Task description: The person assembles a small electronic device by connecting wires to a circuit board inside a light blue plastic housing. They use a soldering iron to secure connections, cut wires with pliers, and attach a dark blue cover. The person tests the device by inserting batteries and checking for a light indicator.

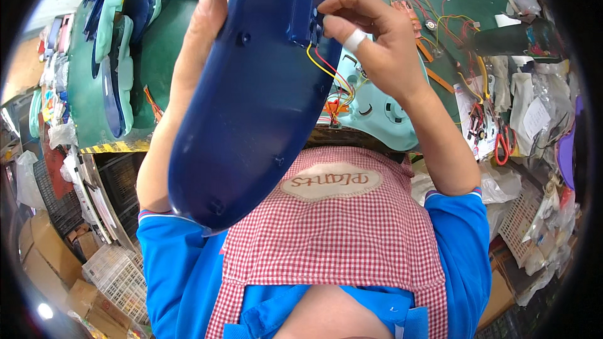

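Observation:
A long dark blue plastic shell (251, 113) is tilted up in front of me. My left hand (206, 31) grips its left edge, thumb outside and the other fingers hidden behind. On the shell's inner face sits a raised rectangular blue housing (303, 12). Yellow and red wires (328, 66) run from its lower end toward a mint-green plastic shell (383, 113) on the table. Thumb and forefinger of my right hand (380, 41) pinch together at the housing's right side; what is between them is too small to make out. White tape wraps one finger.
Stacked mint-green and dark blue shells (116, 56) stand at the left of the green table (169, 50). Tangled wires and small parts (433, 25) lie at the far right, with red-handled scissors (502, 147) nearer. Crates (116, 276) and cardboard boxes (47, 251) fill the lower left.

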The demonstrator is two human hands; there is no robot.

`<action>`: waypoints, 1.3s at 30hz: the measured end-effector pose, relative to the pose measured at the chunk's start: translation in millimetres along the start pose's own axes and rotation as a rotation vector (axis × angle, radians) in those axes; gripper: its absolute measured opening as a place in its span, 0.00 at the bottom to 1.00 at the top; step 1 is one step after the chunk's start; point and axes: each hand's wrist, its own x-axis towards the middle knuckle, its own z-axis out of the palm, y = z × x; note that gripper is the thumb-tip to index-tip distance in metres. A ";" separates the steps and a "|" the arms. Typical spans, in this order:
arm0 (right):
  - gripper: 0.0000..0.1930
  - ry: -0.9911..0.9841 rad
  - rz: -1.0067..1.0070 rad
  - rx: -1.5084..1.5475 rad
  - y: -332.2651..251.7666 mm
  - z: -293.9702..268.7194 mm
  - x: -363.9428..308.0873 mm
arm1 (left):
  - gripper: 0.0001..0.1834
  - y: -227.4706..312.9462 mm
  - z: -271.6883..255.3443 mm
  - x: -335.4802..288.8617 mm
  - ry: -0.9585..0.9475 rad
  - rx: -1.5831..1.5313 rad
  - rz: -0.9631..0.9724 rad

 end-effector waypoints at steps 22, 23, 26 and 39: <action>0.11 0.031 -0.915 -0.512 12.7 2.2 -2.4 | 0.49 -44.1 -48.6 -17.8 -0.256 -0.303 -0.164; 0.11 0.009 -0.911 -0.503 13.6 1.3 -3.3 | 0.50 -44.8 -46.7 -17.8 -0.238 -0.300 -0.167; 0.11 0.027 -0.824 -0.430 11.7 3.6 -8.0 | 0.52 -52.5 -39.3 -12.6 -0.206 -0.166 -0.068; 0.10 0.060 -0.240 -0.169 0.7 18.5 -30.0 | 0.52 -40.5 -35.1 -26.2 -0.082 -0.226 -0.182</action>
